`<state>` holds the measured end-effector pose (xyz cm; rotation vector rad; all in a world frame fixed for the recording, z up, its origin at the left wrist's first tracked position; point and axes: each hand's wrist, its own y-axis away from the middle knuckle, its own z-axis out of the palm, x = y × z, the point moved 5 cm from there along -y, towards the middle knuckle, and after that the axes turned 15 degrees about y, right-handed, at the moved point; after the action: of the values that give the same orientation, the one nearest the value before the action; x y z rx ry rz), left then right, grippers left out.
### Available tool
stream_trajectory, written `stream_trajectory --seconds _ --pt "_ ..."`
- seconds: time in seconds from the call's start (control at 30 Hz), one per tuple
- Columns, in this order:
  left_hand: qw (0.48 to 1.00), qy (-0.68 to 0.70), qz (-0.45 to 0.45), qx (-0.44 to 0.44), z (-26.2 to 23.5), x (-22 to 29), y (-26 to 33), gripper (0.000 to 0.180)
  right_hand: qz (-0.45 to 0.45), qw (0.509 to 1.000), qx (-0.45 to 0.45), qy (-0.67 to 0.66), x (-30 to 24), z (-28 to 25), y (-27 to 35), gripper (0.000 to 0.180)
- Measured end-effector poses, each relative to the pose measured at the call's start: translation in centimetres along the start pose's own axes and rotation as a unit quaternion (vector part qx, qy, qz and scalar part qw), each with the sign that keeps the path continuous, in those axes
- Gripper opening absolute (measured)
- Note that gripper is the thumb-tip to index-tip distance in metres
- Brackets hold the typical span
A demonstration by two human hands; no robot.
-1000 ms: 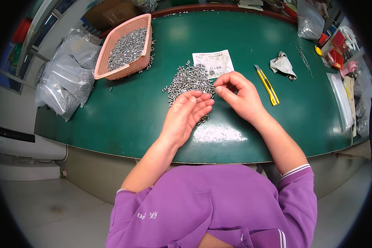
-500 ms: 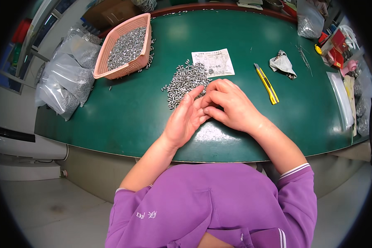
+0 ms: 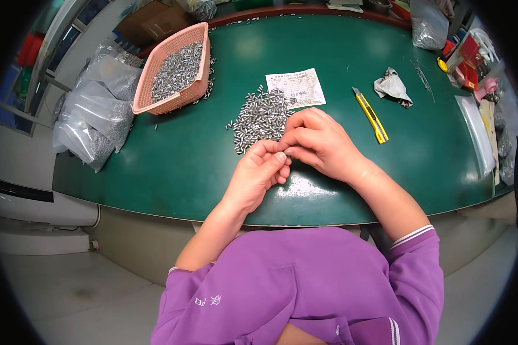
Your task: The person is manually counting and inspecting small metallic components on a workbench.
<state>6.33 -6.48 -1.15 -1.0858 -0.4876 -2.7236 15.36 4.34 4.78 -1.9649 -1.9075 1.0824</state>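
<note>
Just in front of a heap of small metal pins (image 3: 259, 119), my two hands meet at the fingertips. My left hand (image 3: 258, 172) is closed, thumb pressed against the curled fingers. Pinched together, the fingers of my right hand (image 3: 319, 144) touch the left fingertips. Whatever sits between the fingers is too small and hidden to make out. A printed paper slip (image 3: 305, 86) lies behind the heap, partly under its edge.
A pink plastic basket (image 3: 147, 86) full of similar pins stands at the back left, beside clear bags (image 3: 92, 115) of metal parts. Right of my hands lie a yellow utility knife (image 3: 372, 118) and a crumpled white cloth or bag (image 3: 392, 89) on the green table (image 3: 443, 155).
My left hand has closed: its thumb and fingers, stretched out before, are now curled in against the right fingertips. The right hand has barely moved.
</note>
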Motion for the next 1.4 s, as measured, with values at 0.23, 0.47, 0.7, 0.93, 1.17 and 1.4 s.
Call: stream_trajectory --seconds 0.23,0.47,0.7,0.93,1.17,1.4 --pt "0.996 0.078 0.007 -0.046 -0.5 -0.4 -0.1 0.016 0.075 0.997 0.033 0.017 1.7 0.0 0.2 0.013" --pt "0.995 0.089 0.011 -0.040 -1.0 -0.1 -0.1 0.021 0.119 0.987 0.000 0.106 2.8 0.3 0.6 0.014" --pt "0.997 0.059 0.034 -0.038 -0.3 0.0 0.0 0.021 0.117 0.981 -0.076 0.133 3.1 1.3 1.1 0.012" --pt "0.998 0.044 0.024 -0.036 -0.9 -0.4 -0.2 0.016 0.115 0.978 -0.100 0.144 2.8 1.6 1.1 0.011" --pt "0.999 0.033 -0.005 -0.036 -0.6 -0.6 0.0 0.016 0.064 0.995 -0.046 -0.054 0.9 1.1 0.3 0.011" --pt "0.998 0.045 -0.009 -0.032 -0.6 -0.6 -0.1 0.013 0.069 0.994 -0.037 -0.071 1.1 1.3 0.4 0.016"
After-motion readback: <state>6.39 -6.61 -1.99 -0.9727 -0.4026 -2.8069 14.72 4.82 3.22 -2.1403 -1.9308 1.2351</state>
